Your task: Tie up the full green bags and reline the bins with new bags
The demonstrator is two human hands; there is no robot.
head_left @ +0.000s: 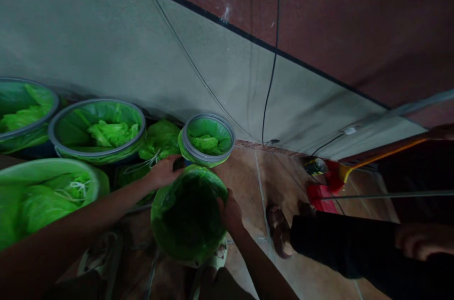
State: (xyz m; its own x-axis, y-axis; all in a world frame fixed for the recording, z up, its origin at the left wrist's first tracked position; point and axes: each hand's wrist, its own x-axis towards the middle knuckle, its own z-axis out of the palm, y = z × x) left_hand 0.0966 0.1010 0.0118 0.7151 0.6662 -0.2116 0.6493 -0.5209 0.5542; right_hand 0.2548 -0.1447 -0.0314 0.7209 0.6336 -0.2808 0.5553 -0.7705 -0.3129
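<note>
A small round bin lined with a green plastic bag [189,243] is before me, its mouth tipped toward me and its inside dark. My right hand [231,212] is closed over the right rim, thumb on the bag inside. At the upper left rim, my left hand [165,172] grips the bag-covered edge; its fingertips are partly hidden in shadow. Just beyond it stands a small grey-rimmed bin [232,141] with a green liner. A tied green bag [161,134] lies beside that bin, close to my left hand.
Larger bag-lined bins [53,141] line the wall at left, with a green bin [94,182] nearer me. A person in dark trousers [340,243] stands at right, near a red dustpan [321,196] and a yellow-handled broom [386,153]. Black cables [271,82] hang down the wall.
</note>
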